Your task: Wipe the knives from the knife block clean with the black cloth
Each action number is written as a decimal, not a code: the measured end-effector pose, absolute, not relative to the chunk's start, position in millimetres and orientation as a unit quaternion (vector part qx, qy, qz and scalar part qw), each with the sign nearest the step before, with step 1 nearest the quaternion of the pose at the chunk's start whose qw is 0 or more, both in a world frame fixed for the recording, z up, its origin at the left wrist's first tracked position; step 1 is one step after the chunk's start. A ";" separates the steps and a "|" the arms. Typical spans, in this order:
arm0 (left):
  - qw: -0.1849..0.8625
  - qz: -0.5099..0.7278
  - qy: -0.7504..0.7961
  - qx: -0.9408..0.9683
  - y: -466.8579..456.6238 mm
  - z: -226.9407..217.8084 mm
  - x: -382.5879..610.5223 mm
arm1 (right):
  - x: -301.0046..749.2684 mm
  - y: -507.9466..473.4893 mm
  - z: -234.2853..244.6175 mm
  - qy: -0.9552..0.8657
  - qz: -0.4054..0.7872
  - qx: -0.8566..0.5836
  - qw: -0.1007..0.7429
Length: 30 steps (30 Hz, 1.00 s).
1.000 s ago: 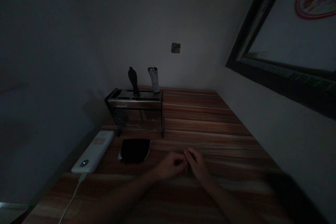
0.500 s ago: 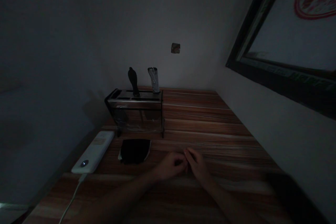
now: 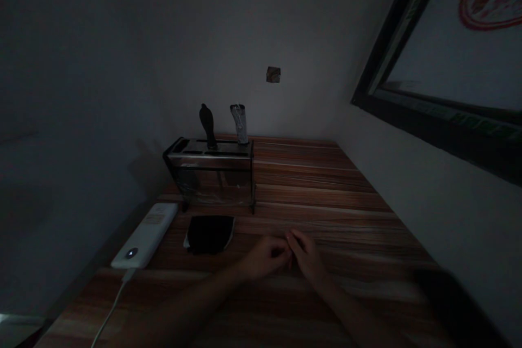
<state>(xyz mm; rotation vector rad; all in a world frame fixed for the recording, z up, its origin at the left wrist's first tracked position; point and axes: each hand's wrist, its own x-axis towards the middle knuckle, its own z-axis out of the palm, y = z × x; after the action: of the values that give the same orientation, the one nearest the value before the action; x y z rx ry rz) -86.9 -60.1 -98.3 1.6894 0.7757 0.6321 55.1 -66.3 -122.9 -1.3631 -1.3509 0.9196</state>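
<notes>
Low over the wood-grain table [image 3: 310,190], my left hand [image 3: 265,256] and my right hand [image 3: 306,256] meet at the fingertips. The left fingers curl into a pinch, with a small dark gap inside the loop of thumb and finger. My right thumb and fingers press together against the left fingertips. It is too dim to make out whether anything tiny sits between them. Left of my hands lies a folded black cloth-like piece [image 3: 210,234] with a pale edge, apart from both hands.
Behind the black piece stands a knife rack [image 3: 210,160] with two handles sticking up. A white power bank [image 3: 149,234] with a plugged-in cable [image 3: 111,310] lies left. A blurred dark object [image 3: 457,304] is at lower right. A dark frame [image 3: 432,125] is on the right wall.
</notes>
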 end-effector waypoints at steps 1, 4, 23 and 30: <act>0.556 0.269 0.327 0.716 -60.2 -98.4 -86.9 | 55.2 -66.1 -124.3 -0.552 0.380 -0.563 0.485; 0.555 0.269 0.329 0.716 -60.3 -98.4 -87.0 | 55.6 -65.6 -128.3 -0.541 0.374 -0.572 0.491; 0.556 0.268 0.324 0.717 -59.5 -99.9 -87.8 | 55.1 -67.1 -121.7 -0.571 0.379 -0.550 0.478; 0.553 0.270 0.331 0.716 -60.5 -97.1 -86.6 | 54.4 -67.4 -120.7 -0.564 0.376 -0.554 0.484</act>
<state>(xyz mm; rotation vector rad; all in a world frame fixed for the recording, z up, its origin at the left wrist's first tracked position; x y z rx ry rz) -86.6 -60.5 -97.1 1.6923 0.7828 0.6379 54.4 -67.4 -120.7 -1.3481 -1.3740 0.9151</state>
